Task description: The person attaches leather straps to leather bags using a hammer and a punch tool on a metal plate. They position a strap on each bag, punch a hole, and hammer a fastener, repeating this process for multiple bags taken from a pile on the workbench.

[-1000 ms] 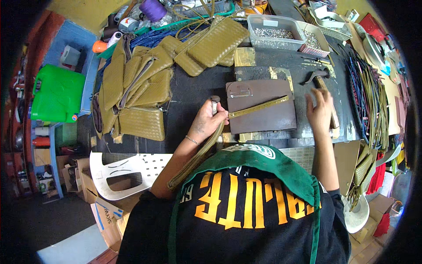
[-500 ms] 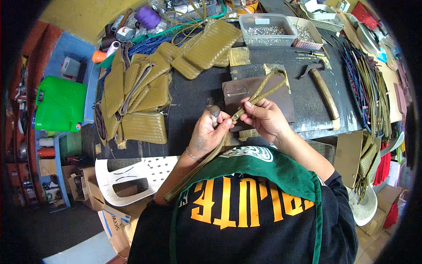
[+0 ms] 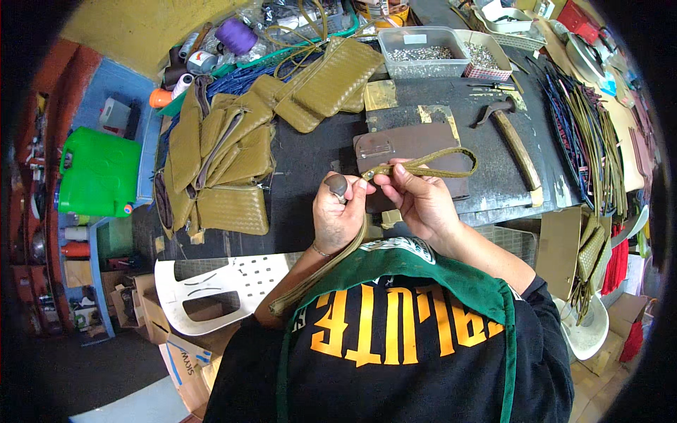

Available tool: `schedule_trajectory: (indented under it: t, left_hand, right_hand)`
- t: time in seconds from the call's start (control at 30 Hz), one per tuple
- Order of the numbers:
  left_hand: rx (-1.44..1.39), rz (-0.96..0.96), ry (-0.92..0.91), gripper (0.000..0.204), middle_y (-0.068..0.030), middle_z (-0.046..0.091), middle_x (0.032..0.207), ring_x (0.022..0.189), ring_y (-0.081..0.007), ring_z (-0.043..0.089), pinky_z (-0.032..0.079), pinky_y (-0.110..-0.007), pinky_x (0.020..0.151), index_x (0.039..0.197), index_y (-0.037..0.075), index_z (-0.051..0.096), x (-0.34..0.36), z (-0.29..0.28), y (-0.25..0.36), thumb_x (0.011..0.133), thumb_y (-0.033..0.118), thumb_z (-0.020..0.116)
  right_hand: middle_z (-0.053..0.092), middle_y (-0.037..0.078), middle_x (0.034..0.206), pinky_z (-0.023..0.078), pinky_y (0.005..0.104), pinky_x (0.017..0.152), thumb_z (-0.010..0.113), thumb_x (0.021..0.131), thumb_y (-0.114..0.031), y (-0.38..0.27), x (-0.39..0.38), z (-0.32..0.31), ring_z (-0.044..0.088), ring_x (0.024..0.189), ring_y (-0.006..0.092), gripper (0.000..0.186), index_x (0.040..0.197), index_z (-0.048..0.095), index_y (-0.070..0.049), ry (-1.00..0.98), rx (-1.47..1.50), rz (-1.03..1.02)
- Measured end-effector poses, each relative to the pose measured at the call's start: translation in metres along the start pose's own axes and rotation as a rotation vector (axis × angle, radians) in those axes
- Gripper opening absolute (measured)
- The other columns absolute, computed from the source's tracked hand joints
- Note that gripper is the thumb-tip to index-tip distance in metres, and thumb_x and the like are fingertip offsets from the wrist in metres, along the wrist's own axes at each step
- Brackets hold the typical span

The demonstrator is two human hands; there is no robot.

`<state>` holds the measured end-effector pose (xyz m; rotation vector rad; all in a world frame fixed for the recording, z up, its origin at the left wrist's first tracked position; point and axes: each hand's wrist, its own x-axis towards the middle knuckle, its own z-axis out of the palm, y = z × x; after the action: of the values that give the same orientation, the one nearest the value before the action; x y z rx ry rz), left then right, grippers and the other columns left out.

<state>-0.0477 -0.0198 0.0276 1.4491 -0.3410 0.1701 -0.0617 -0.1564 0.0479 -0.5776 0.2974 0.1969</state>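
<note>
Above the near edge of the black worktable, my two hands meet at the end of an olive wrist strap [image 3: 381,170]. A small metal fastener shows near that end. My right hand [image 3: 429,211] pinches the strap, its loop stretching out to the right. In my left hand [image 3: 337,224] is a tool with a rounded dark knob [image 3: 336,185]; its working end is hidden. The left thumb and fingertips touch the strap end. More olive straps [image 3: 310,279] trail from my left hand along the forearm. Below the hands lies a dark brown slab [image 3: 438,141].
Olive woven pouches [image 3: 233,208] are heaped at the left, more [image 3: 338,77] behind. A hammer [image 3: 518,148] lies at the right. A clear box [image 3: 423,69] and a basket [image 3: 486,67] of metal bits stand at the back. Strap bundles [image 3: 599,134] hang far right.
The strap's loop has swung from pointing up and away to pointing right, nearly level. Both hands have shifted slightly, still together at the strap end.
</note>
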Motion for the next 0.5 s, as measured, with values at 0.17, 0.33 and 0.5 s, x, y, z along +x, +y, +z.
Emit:
schedule_trajectory:
  t: [0.17,0.33,0.5]
  left_hand:
    - [-0.046,-0.001,0.046,0.021,-0.0053,0.051,0.069,0.067,-0.011,0.055,0.045,-0.023,0.062,0.07,0.006,0.035,-0.001,0.006,0.004,0.08,-0.005,0.049]
    - [-0.133,-0.033,0.024,0.02,-0.0066,0.053,0.07,0.067,-0.0109,0.054,0.044,-0.023,0.062,0.071,0.007,0.035,-0.001,0.005,0.002,0.081,-0.005,0.048]
    - [-0.201,-0.1,-0.017,0.018,-0.009,0.055,0.071,0.067,-0.0115,0.054,0.043,-0.023,0.061,0.072,0.007,0.035,0.002,-0.001,0.006,0.082,-0.003,0.046]
  right_hand:
    - [0.06,0.005,0.079,0.049,0.0208,0.064,0.052,0.082,-0.013,-0.002,0.0,-0.001,0.06,0.077,0.0149,0.017,0.095,0.054,-0.002,-0.003,-0.04,0.0]
    - [0.06,0.003,0.077,0.044,0.0198,0.058,0.051,0.084,-0.018,-0.003,0.007,-0.016,0.058,0.071,0.0119,0.015,0.091,0.055,-0.005,-0.061,-0.072,0.027]
    - [0.057,0.0,0.073,0.041,0.0205,0.059,0.054,0.082,-0.02,-0.006,0.003,0.0,0.054,0.069,0.0088,0.012,0.079,0.054,-0.008,-0.012,-0.157,0.026]
